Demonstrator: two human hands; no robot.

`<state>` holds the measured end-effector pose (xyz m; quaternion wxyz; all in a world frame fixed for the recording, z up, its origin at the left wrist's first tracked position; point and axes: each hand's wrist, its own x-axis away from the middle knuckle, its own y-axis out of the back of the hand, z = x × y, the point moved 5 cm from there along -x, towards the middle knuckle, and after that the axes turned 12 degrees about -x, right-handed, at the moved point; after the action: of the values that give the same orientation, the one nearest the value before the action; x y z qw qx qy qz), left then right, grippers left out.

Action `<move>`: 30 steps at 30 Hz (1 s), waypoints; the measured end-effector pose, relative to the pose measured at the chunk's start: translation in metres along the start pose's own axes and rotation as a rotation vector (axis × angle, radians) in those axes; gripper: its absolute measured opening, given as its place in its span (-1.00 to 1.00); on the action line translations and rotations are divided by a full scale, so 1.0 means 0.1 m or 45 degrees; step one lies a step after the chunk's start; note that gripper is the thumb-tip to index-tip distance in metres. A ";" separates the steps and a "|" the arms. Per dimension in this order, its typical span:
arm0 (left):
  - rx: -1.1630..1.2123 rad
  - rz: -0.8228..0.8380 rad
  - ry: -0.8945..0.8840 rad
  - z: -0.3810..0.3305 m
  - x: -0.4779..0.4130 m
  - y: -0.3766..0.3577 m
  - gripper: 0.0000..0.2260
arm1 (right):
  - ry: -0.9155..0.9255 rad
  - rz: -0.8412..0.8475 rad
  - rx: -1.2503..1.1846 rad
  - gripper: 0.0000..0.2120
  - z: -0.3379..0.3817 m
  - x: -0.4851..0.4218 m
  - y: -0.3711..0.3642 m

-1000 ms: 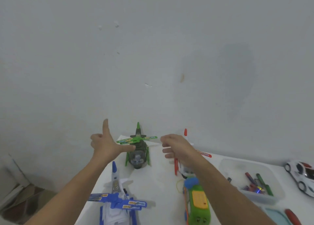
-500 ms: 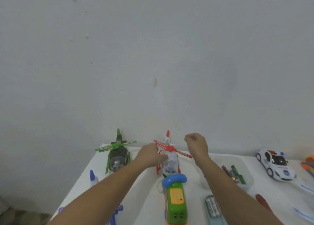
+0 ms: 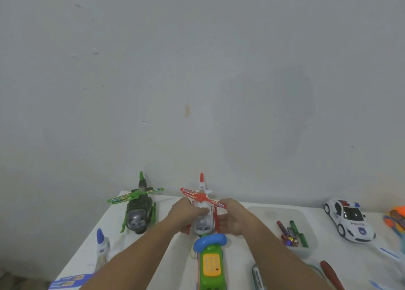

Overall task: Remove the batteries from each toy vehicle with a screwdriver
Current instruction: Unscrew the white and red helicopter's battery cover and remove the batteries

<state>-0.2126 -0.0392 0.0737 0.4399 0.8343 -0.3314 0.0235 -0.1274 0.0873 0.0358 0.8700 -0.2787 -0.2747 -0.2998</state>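
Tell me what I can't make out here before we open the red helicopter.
1. Head view: red helicopter underside, facing the table.
2. Head view: fingers of the left hand, behind its body; right hand grip unclear.
3. Head view: screwdriver tip, cut off by the bottom edge.
4. Head view: batteries in the tray, too small to count.
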 end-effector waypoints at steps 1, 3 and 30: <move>0.028 -0.015 -0.010 0.00 0.01 0.00 -0.77 | -0.031 0.036 -0.043 -0.77 -0.03 -0.01 -0.02; 0.073 -0.042 -0.035 -0.02 0.02 0.01 -0.81 | -0.023 0.062 -0.055 -0.78 -0.02 0.01 -0.05; 1.531 0.327 -0.188 -0.64 0.98 -0.37 -0.74 | 1.153 0.106 0.258 -0.74 0.69 1.87 0.38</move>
<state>-0.0987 -0.0287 0.1185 -0.1376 0.8891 -0.3875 0.2010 0.0023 0.0887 0.1920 0.9365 -0.0443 0.1165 -0.3277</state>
